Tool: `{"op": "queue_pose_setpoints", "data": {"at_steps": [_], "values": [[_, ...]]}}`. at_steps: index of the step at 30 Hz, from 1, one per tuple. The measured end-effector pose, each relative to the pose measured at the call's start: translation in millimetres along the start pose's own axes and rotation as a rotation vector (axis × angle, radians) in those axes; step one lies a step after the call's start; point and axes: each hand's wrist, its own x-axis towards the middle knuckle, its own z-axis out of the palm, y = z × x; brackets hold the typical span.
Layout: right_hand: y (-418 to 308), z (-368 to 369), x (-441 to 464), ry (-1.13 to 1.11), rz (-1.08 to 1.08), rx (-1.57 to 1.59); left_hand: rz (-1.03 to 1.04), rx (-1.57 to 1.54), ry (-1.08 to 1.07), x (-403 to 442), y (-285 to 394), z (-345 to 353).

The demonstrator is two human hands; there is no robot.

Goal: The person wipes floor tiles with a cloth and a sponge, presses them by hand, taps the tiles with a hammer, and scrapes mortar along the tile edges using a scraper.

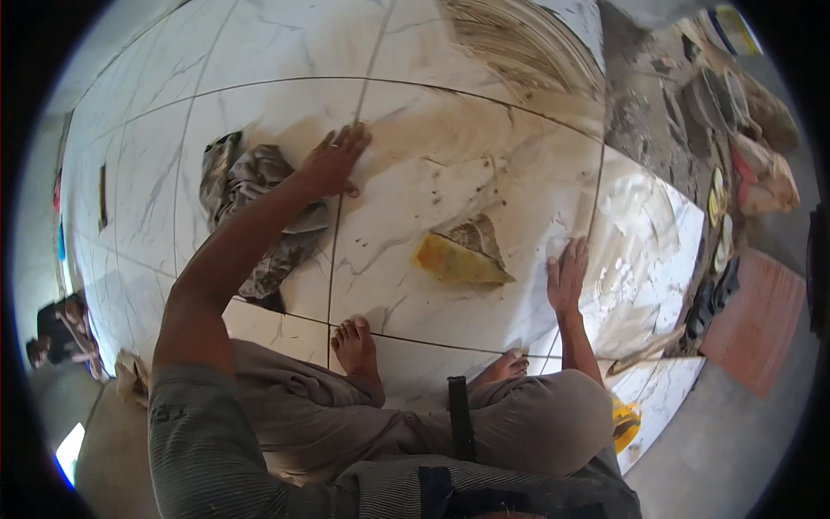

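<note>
While the person's bare feet [356,350] are resting nearest, the right hand [568,272] is spreading open against the right side of the large marbled tile [380,268], its grip released. A yellow sponge [458,261] is lying on that tile between the hands, nearer the right one. Just beyond, a crumpled cloth [259,186] is lying beside the left forearm. Farther out, the left hand [335,162] is resting open, palm down, by a tile joint, holding loosely onto nothing. Brown smears [519,43] are streaking the farthest tiles.

Glossy tiles [380,259]; crumpled matt cloth [251,182].
</note>
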Motion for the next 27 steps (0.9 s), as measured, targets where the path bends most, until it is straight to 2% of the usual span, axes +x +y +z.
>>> {"op": "queue_pose_setpoints", "data": {"at_steps": [5,8,10,14,16,19,22,24,25,27], "values": [[0.5,-10.6,-0.5,-0.003,0.038,0.031,-0.015,0.072,-0.043,0.7,10.9,-8.8],[5.7,-18.1,-0.2,-0.011,-0.009,0.063,-0.009,0.136,-0.049,7.5,16.3,-8.9],[3.3,-17.7,-0.2,-0.022,0.016,0.084,-0.066,0.169,-0.092,9.0,22.0,-13.5],[-2.3,-17.4,-0.1,0.036,0.033,0.095,-0.068,0.207,-0.117,25.4,27.2,-33.5],[2.7,-19.6,0.8,0.058,-0.014,0.075,-0.182,-0.040,-0.156,42.1,31.7,-50.4],[10.1,-19.0,-0.7,0.067,-0.053,0.067,-0.014,-0.091,0.328,89.3,-26.8,-4.0],[0.5,-27.4,-1.0,0.017,0.059,0.125,0.060,-0.010,0.394,129.8,-45.7,-8.0],[2.5,-31.7,-4.9,-0.004,0.084,0.208,-0.032,-0.024,0.353,141.7,-47.5,-7.1],[5.3,-36.5,-9.3,0.000,0.106,0.204,-0.011,-0.024,0.346,141.4,-46.7,-5.5],[9.3,-42.4,-11.1,-0.045,0.144,0.372,-0.095,-0.040,0.239,146.7,-47.0,-6.7]]}}
